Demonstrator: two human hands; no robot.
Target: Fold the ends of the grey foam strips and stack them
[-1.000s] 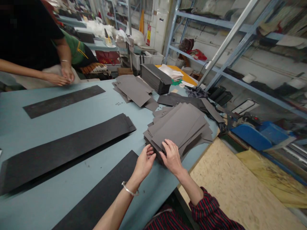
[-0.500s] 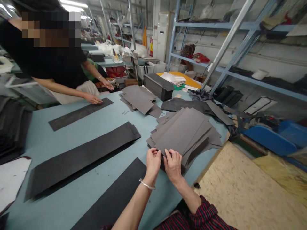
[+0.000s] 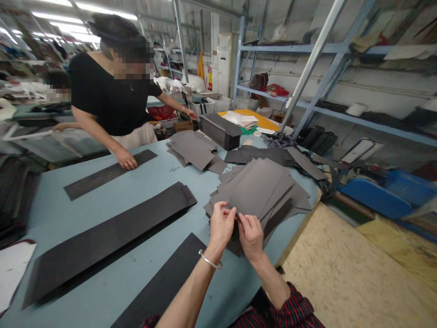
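A loose, fanned pile of dark grey sheets [image 3: 259, 184] lies on the blue-topped table [image 3: 164, 218] in front of me. Both my hands are at its near edge. My left hand [image 3: 221, 225], with a silver bangle on the wrist, pinches the near edge of a grey sheet between thumb and fingers. Close beside it on the right, my right hand [image 3: 251, 234] is closed on the same edge, its fingertips curled over. What lies under the fingers is partly hidden. A long black strip [image 3: 164, 282] rests left of my forearm.
A stack of long black strips [image 3: 112, 241] lies left of centre. Across the table a co-worker [image 3: 109, 95] has one hand on a single strip [image 3: 102, 180] and reaches out with the other. More grey sheets [image 3: 193, 150] and a tall neat stack [image 3: 220, 131] stand at the back.
My hands have drawn closer together, and my right fingers have curled in at the sheet's edge. The co-worker has shifted right, stretching one arm toward the tall stack. The camera view has tilted up slightly.
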